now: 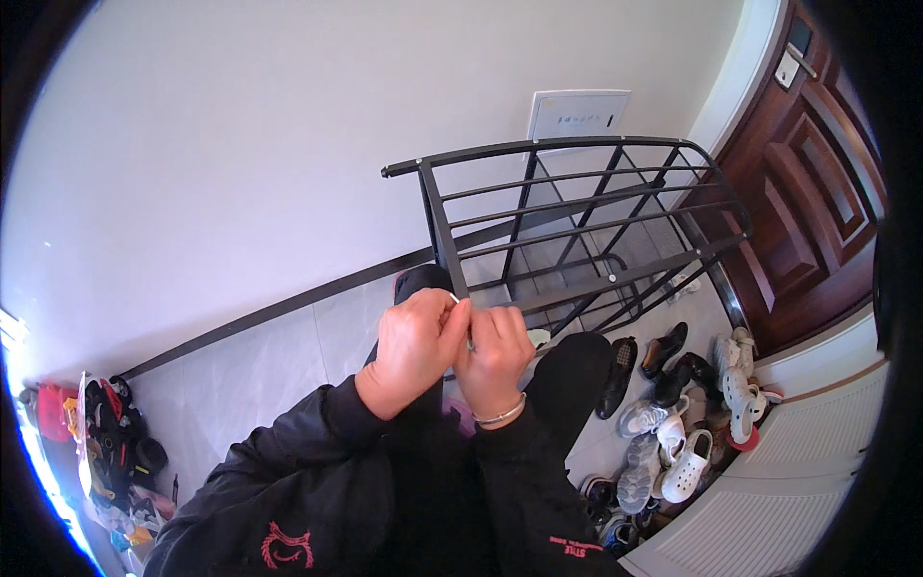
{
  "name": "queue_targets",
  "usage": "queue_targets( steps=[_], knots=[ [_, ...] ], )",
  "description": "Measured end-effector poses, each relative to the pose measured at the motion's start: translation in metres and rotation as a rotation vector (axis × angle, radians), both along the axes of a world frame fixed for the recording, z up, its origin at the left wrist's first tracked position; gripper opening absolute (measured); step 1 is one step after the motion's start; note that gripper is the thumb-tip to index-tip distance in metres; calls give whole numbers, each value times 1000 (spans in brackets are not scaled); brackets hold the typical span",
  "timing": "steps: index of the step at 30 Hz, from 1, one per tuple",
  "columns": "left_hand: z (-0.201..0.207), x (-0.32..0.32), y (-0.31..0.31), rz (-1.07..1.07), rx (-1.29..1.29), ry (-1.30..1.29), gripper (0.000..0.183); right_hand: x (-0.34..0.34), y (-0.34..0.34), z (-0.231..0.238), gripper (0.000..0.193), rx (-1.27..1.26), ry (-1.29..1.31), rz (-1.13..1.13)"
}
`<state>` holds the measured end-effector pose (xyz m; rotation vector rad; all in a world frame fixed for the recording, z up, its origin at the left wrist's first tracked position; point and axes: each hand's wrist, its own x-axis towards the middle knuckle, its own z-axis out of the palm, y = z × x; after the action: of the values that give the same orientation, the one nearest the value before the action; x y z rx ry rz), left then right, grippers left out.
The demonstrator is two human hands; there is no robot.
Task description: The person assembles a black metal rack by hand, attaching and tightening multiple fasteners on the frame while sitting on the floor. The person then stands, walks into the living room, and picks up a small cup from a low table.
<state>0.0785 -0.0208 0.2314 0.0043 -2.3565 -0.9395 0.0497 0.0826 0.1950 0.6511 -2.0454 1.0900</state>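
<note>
My left hand (415, 338) is closed in a pinch on a thin silver metal piece (455, 297); only its tip shows between thumb and finger. Right beside it, my right hand (497, 348) has its fingers curled in, and what they hold is hidden. Both hands are at the near corner of a black metal rack frame (586, 229), where an end bar meets the lower side rail. The rack leans away to the right, with several parallel bars and small light screw heads on its rails. My knees are just under it.
Several pairs of shoes (639, 471) lie on the grey tiled floor (288, 351) at the right, by a white louvred cabinet (798, 452). A brown door (798, 202) stands at the far right. A wall panel (577, 112) is behind the rack. Mixed items (115, 442) lie at the left.
</note>
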Motion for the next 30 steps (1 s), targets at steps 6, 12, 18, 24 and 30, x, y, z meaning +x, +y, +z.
queue_targets(
  steps=[6,12,18,24,30],
  knots=[
    [-2,0,-3,-8,-64,49,18,-1,6,4,8,69,-25,48],
    [-9,-1,2,-8,-59,130,16,-23,45,45,27,13,-272,471],
    [-16,-4,-3,-36,-98,174,15,-54,43,81,31,481,-10,733],
    [-19,-4,-11,-120,-67,273,14,-82,35,104,30,744,313,853],
    [-20,-1,-20,-221,-87,294,14,-93,25,126,27,1033,519,995]
  ],
)
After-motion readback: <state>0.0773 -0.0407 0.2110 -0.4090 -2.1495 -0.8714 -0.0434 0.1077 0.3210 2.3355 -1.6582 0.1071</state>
